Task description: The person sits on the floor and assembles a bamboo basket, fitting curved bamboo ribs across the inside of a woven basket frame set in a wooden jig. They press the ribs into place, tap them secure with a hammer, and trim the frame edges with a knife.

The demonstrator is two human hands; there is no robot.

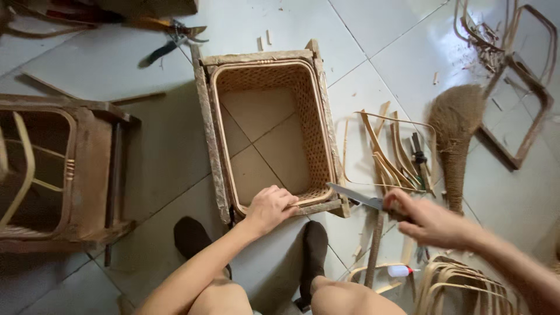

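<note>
1. The woven rattan basket (271,131) sits on the tiled floor (379,52), just ahead of the person's feet, inside a rough wooden frame (207,122).
2. It looks light and fairly stiff, though the weave could crack; I'd say the firm rim is the place to grip.
3. The left hand (269,208) rests on the near rim, fingers curled over it.
4. The right hand (429,221) is closed round the handle of a knife (356,195), whose blade points at the near right corner.
</note>
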